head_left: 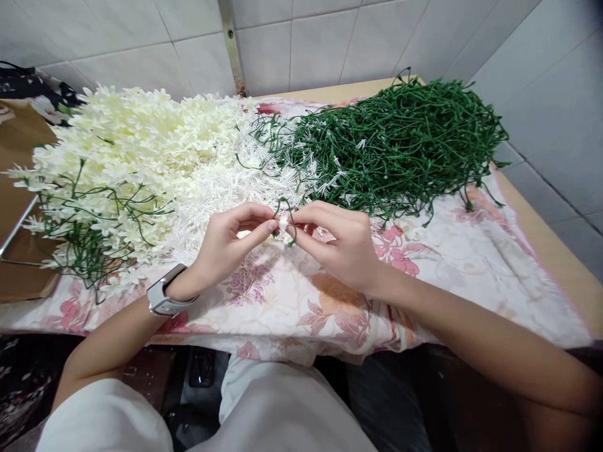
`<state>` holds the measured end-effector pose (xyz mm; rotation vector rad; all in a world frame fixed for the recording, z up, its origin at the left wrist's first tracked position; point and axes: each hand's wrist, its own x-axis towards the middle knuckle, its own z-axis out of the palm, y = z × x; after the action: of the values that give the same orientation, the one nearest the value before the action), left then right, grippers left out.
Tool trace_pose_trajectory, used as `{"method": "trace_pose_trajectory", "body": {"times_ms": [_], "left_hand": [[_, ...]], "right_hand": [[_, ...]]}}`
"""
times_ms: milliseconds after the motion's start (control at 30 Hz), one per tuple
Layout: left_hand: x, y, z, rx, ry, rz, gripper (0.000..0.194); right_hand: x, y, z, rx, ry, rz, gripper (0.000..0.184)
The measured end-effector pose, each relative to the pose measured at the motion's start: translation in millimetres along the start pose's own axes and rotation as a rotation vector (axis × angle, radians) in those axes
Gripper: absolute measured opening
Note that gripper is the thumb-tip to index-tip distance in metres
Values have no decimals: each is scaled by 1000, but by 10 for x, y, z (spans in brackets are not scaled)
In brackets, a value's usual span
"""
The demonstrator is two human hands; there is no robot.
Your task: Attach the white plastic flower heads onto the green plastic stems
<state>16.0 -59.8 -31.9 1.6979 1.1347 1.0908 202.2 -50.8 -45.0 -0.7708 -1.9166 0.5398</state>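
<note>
Fingers (258,235) of my L hand (227,242) & R hand (346,242) pinching 1 green stem (291,243), 1 white pc (283,223) btwn tips; 1 green-stem heap (405,144), 1 white-flower heap (141,132) beyond

brown box (23,147): cut by left edge | white piece (283,223): partly hidden behind fingers (311,215)

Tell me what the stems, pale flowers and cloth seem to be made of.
Stems: probably moulded plastic, slightly glossy, judging by their even green and wiry curls. Flowers: thin fabric or soft plastic, matte; their alike, repeated petals leave both open. Cloth: matte printed textile, likely woven, since it drapes in folds.
</note>
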Motion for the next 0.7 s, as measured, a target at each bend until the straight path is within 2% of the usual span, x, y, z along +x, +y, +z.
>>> {"method": "trace_pose_trajectory", "body": {"times_ms": [133,233,333,433,500,600,700], "left_hand": [[-15,11,10,5,5,26,9],[3,14,-3,-100,27,-66,10],[46,-6,-29,-187,104,-148,15],[96,-36,-47,-276,186,-197,15],[117,-56,-49,-306,230,-227,19],[114,-79,-36,-254,254,-215,23],[77,-79,-19,-115,245,-111,23]], "right_hand": [[4,1,19,184,-25,224,9],[26,35,30,440,-14,439,9],[66,104,25,636,79,615,8],[107,179,1,741,181,691,8],[127,207,-20,797,204,724,10],[133,198,-42,912,135,782,14],[113,151,-34,1024,-7,763,15]]}}
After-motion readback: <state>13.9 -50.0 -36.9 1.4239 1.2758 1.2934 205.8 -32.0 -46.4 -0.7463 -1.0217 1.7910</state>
